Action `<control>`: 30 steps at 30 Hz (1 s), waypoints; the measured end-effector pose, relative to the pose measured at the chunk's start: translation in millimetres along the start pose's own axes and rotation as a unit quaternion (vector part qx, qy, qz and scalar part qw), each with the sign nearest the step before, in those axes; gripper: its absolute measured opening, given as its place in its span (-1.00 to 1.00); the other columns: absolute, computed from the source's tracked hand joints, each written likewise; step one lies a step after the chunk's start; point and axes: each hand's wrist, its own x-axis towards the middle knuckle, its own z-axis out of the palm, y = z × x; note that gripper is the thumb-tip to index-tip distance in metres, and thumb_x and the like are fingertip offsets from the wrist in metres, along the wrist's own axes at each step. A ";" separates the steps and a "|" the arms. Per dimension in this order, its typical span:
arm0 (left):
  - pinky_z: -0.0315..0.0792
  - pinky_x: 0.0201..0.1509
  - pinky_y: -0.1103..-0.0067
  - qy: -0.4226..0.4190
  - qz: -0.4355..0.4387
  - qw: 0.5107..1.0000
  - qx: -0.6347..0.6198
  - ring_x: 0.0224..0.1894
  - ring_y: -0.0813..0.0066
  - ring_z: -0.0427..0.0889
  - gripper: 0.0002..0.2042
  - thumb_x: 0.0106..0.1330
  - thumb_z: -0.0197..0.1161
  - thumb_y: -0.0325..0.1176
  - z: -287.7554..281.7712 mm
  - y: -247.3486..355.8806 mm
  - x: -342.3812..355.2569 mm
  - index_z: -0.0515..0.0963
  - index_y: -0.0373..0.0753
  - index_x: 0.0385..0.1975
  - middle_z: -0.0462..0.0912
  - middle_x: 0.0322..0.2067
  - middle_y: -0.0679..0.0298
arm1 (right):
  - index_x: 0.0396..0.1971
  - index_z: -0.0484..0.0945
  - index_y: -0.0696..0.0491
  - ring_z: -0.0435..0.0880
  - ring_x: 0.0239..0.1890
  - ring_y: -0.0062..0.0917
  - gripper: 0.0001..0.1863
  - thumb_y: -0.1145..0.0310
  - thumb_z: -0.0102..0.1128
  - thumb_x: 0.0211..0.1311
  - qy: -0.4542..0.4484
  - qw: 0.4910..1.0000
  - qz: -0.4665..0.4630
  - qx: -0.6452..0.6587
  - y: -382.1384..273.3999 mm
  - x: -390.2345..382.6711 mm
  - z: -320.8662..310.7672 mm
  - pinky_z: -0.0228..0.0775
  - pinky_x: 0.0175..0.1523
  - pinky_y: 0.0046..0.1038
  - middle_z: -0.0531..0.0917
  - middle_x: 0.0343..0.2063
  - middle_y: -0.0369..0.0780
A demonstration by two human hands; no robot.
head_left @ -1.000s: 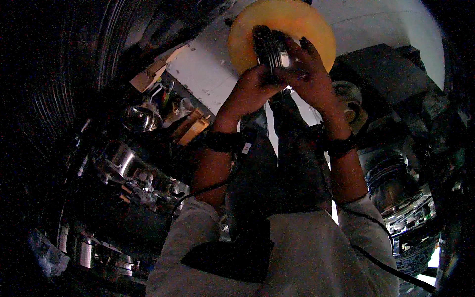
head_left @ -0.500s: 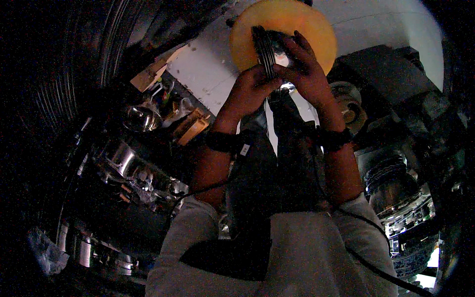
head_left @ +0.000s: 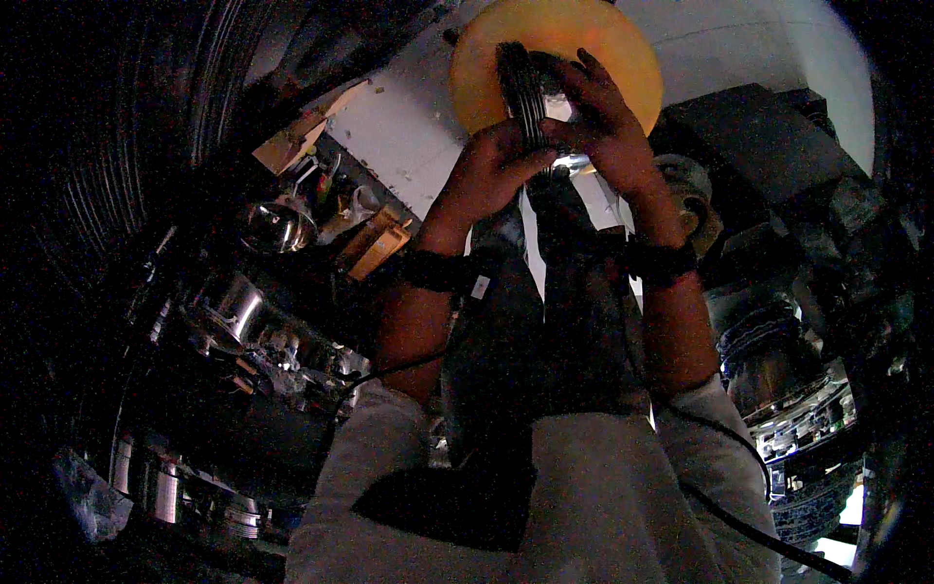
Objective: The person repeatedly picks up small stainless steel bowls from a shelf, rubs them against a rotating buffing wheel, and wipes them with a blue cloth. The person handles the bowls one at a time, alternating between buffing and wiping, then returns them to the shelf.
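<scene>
No lettering or numbers readable. One label seen: small white tag point(head_left: 481, 287), roughly rectangular, on black band point(head_left: 438, 272) round left wrist point(head_left: 448, 238), at band's right end, standing slightly tilted. Faint dark marks on tag, too small and blurred to make out. Dark band point(head_left: 664, 261) on right wrist point(head_left: 662, 224): any marking lost in shadow. Brown block point(head_left: 375, 243), far left: print, if any, indistinct.

The disc point(head_left: 630, 68) is yellow-orange, while the held stack point(head_left: 522, 92) shows thin stripes, dark and silver. Pale grey covers the floor point(head_left: 399, 136), duller grey the shirt point(head_left: 603, 487); the wristband point(head_left: 438, 272) and cable point(head_left: 769, 536) are black, the tag point(head_left: 481, 287) white. The box point(head_left: 377, 245) is orange-brown, the metal bowl point(head_left: 280, 226) silver, the dishes point(head_left: 812, 511) patterned blue and white
</scene>
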 end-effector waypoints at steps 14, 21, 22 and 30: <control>0.42 -0.15 0.57 0.099 -0.086 0.991 0.000 -0.30 0.50 0.57 -0.77 0.14 0.27 -0.35 12.6 16.2 -7.0 0.54 -0.31 -0.25 0.63 -0.35 0.24 | 0.12 0.33 0.06 0.07 0.31 -0.38 -0.33 0.45 0.35 -0.09 -0.003 0.996 -0.032 -0.081 3.7 1.2 -4.4 -0.04 0.33 -0.35 0.24 0.21 -0.13; 0.44 -0.15 0.54 0.095 -0.059 0.994 -0.021 -0.28 0.48 0.58 -0.76 0.14 0.26 -0.34 18.6 18.0 -1.9 0.53 -0.29 -0.23 0.63 -0.32 0.22 | 0.12 0.32 0.11 0.19 0.26 -0.37 -0.37 0.39 0.30 -0.03 0.003 0.996 0.044 0.078 4.1 -2.0 -7.2 0.09 0.27 -0.36 0.23 0.22 -0.14; 0.45 -0.16 0.53 0.092 -0.061 0.994 -0.013 -0.25 0.47 0.59 -0.75 0.14 0.25 -0.37 22.4 15.8 -0.3 0.52 -0.30 -0.20 0.63 -0.29 0.20 | 0.11 0.32 0.12 0.22 0.24 -0.36 -0.38 0.38 0.29 -0.02 0.007 0.990 0.054 0.134 5.2 -2.3 -6.9 0.13 0.25 -0.36 0.23 0.22 -0.14; 0.46 -0.10 0.44 0.121 0.012 0.989 0.089 -0.15 0.32 0.59 -0.76 0.11 0.27 -0.40 61.9 8.8 9.3 0.49 -0.32 -0.24 0.61 -0.25 0.14 | -0.09 0.48 0.11 0.55 -0.06 -0.30 -0.50 0.24 0.34 -0.08 0.110 0.960 0.036 -0.256 -1.5 -18.4 -18.9 0.39 0.00 -0.38 0.52 -0.09 -0.10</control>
